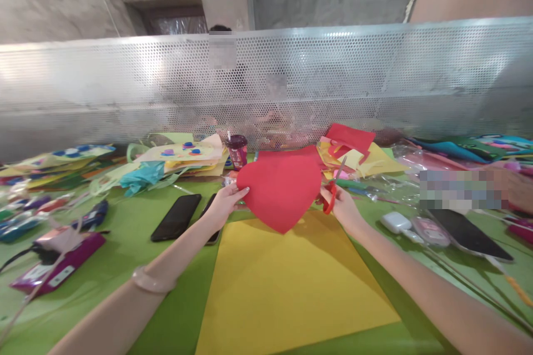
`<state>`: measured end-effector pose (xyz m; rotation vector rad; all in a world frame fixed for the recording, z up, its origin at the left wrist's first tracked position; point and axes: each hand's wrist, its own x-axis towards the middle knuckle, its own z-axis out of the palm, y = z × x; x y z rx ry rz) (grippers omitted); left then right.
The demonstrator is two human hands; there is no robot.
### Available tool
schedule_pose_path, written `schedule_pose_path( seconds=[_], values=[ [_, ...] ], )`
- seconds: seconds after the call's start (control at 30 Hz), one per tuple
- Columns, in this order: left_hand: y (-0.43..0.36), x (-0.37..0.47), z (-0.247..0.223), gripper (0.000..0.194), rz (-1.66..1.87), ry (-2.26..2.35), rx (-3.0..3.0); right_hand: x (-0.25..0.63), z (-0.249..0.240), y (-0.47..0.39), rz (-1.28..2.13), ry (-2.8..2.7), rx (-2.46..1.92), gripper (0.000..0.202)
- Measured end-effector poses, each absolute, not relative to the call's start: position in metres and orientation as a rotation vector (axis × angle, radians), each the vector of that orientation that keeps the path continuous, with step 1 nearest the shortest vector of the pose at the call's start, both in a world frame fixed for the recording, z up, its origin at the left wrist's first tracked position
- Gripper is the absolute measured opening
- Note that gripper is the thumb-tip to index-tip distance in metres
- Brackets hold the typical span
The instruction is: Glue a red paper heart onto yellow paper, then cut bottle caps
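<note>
Two hands of mine are raised over the middle of the frame, with a large red paper heart [283,191] between them. My left hand [227,202] is closed in a pinch on its left edge, thumb on the front. My right hand [343,205] is wrapped around red-handled metal scissors [330,199] at the heart's right side, blades pointing up; I can't tell whether its fingertips also grip the paper.

The heart is held upright, its point just over the far part of a big yellow paper sheet [291,288], which lies flat at lower centre on the green tabletop [125,244]. To my eye the cutting is done: both lobes and the point are formed, and the outline looks whole. The heart is off the sheet, and whether any trimming remains, I can't say.

Left of centre lies a black phone [176,217]; a dark purple cup with a straw [237,152] stands beyond. At upper right of centre, red offcuts [352,138] top a stack of yellow paper [385,160].
</note>
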<state>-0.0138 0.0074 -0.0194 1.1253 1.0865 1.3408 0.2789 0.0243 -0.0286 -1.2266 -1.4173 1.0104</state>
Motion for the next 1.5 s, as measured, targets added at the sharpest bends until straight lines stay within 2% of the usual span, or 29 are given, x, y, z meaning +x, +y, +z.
schedule_pose_path(
  seconds=[0.3,0.8,1.5],
  values=[
    [0.0071,-0.0133,-0.0193,0.048,1.361,1.105,1.119,0.2794,-0.0277,0.0237,1.007,-1.405,-1.22,0.028],
    [0.0059,-0.0113,-0.0179,0.038,1.346,1.222,1.183,0.2823,-0.0296,0.0273,0.992,-1.401,-1.272,0.029],
    [0.0061,-0.0123,-0.0191,0.038,1.369,1.173,1.133,0.2863,-0.0362,0.0317,0.79,-1.464,-1.331,0.028]
  ],
)
